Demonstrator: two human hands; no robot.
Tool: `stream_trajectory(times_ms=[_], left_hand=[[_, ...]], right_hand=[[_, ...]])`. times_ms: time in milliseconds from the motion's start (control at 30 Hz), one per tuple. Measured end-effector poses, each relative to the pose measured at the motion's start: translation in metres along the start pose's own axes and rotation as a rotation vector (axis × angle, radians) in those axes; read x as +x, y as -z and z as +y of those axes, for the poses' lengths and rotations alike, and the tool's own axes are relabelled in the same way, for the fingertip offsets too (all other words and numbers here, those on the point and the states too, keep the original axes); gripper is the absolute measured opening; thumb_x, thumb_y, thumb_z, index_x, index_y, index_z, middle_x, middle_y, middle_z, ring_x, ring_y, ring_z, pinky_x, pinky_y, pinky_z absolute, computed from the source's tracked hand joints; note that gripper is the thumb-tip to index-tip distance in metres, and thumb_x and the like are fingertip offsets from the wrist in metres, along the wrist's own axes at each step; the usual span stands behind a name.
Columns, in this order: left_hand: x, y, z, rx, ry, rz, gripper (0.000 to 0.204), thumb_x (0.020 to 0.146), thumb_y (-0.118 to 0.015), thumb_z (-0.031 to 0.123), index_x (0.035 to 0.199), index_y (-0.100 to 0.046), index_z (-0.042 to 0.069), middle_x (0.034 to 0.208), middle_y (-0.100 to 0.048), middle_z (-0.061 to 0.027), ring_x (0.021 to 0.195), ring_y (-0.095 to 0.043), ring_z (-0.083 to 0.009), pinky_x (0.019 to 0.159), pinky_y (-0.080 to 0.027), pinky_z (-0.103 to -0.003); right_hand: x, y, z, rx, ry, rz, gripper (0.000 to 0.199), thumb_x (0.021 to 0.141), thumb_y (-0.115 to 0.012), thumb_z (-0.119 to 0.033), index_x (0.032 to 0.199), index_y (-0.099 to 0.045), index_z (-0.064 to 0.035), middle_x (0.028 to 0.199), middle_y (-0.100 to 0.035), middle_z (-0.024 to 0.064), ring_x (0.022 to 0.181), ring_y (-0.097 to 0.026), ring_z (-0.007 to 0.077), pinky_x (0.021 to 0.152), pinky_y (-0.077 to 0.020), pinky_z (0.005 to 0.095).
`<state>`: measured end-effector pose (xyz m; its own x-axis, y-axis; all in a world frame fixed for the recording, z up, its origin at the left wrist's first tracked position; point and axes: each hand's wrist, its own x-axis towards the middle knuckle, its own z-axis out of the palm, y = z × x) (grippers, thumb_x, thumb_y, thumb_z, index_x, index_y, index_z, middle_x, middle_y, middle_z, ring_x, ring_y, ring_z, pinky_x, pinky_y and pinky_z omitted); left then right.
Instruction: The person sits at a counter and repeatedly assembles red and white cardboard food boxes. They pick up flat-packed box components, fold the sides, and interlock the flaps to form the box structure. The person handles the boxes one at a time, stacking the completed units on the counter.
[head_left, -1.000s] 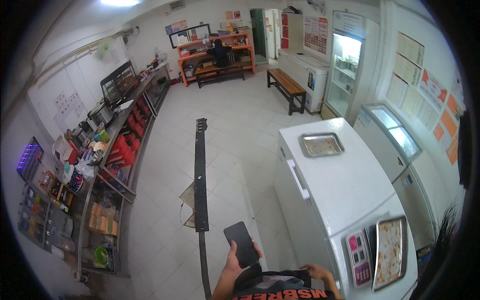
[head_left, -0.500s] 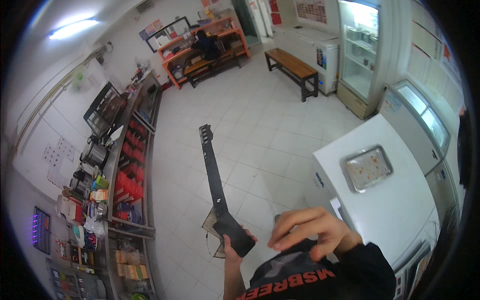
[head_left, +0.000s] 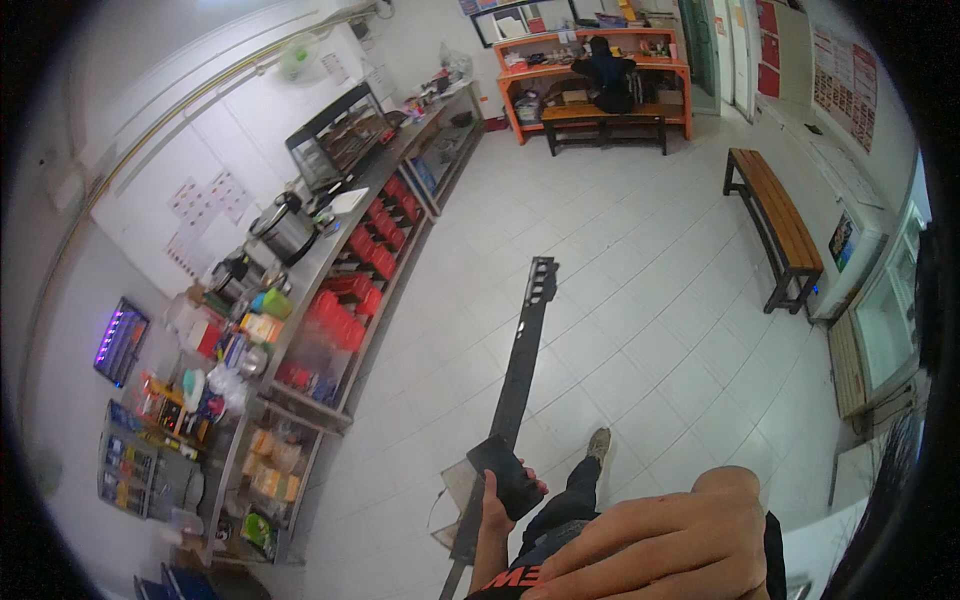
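Note:
My left hand (head_left: 494,512) grips a black, phone-like slab (head_left: 506,478), with the thumb on its near side and fingertips showing at its right edge. Behind the slab runs a long dark strip (head_left: 519,385) with slots at its far end; I cannot tell whether it lies on the floor or is held too. A beige flat piece (head_left: 459,484) shows beside that strip. My right hand (head_left: 660,545) is close in front of my chest, back upward, its fingers reaching left, loosely bent. Nothing shows in it, though the lower edge cuts off part.
A long counter (head_left: 345,215) with shelves of red bins (head_left: 335,318) lines the left wall. At the back a person (head_left: 605,78) sits on a bench by an orange desk (head_left: 515,90). A wooden bench (head_left: 775,215) and glass-door fridge (head_left: 888,312) stand right. My shoe (head_left: 599,442) is on the tiled floor.
The view has swung right and up the room; the white top with the metal tray has left it. My right hand is lower and nearer, its fingers less spread. The left keeps its grip.

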<state>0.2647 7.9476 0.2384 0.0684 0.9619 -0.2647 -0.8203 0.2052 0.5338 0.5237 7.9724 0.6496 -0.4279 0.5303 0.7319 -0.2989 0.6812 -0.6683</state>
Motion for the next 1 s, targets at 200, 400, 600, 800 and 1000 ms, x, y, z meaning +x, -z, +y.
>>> stream_trajectory(times_ms=[200,400,600,800,1000], left_hand=[[0.251,-0.077,-0.003,0.047,0.149,-0.218,0.076,0.097,-0.04,0.071,0.131,-0.046,0.004,0.106,-0.062,-0.0163,0.095,-0.066,-0.0369,0.089,-0.052,-0.055],[0.471,-0.218,-0.011,0.367,0.272,-0.487,0.082,0.095,-0.048,0.07,0.14,-0.043,0.002,0.11,-0.063,-0.0146,0.1,-0.067,-0.0299,0.091,-0.054,-0.047],[0.646,-0.292,-0.097,0.403,0.472,-0.635,0.086,0.094,-0.051,0.07,0.142,-0.042,-0.001,0.112,-0.063,-0.0136,0.105,-0.067,-0.0294,0.093,-0.054,-0.044],[0.759,-0.307,-0.165,0.272,0.544,-0.248,0.083,0.097,-0.04,0.072,0.14,-0.044,0.001,0.113,-0.062,-0.0141,0.104,-0.066,-0.034,0.096,-0.053,-0.049],[0.906,-0.436,-0.205,0.432,0.609,-0.311,0.082,0.097,-0.033,0.074,0.135,-0.046,0.003,0.109,-0.061,-0.0133,0.101,-0.066,-0.035,0.093,-0.053,-0.05]], right_hand=[[0.086,0.111,0.097,-0.041,0.026,0.292,0.019,0.075,-0.075,-0.009,0.085,-0.073,0.0059,0.086,-0.073,0.0195,0.079,-0.072,0.029,0.066,-0.0586,0.0318],[0.116,0.249,0.202,-0.26,0.094,0.394,0.016,0.077,-0.075,-0.007,0.086,-0.072,0.0054,0.093,-0.073,0.0193,0.081,-0.072,0.0321,0.066,-0.0587,0.033],[0.112,0.434,0.29,-0.303,0.276,0.297,0.021,0.082,-0.077,-0.005,0.101,-0.069,-0.004,0.106,-0.07,0.0216,0.089,-0.069,0.0344,0.071,-0.0593,0.0356],[0.15,0.622,0.4,-0.035,0.473,0.331,0.025,0.087,-0.079,-0.018,0.109,-0.071,-0.0103,0.108,-0.07,0.0196,0.092,-0.067,0.0348,0.072,-0.0594,0.0357],[0.169,0.809,0.503,0.23,0.346,0.382,0.082,0.099,-0.033,-0.072,0.102,-0.068,0.0021,0.098,-0.067,0.0213,0.089,-0.067,0.0317,0.078,-0.0522,0.0364]])
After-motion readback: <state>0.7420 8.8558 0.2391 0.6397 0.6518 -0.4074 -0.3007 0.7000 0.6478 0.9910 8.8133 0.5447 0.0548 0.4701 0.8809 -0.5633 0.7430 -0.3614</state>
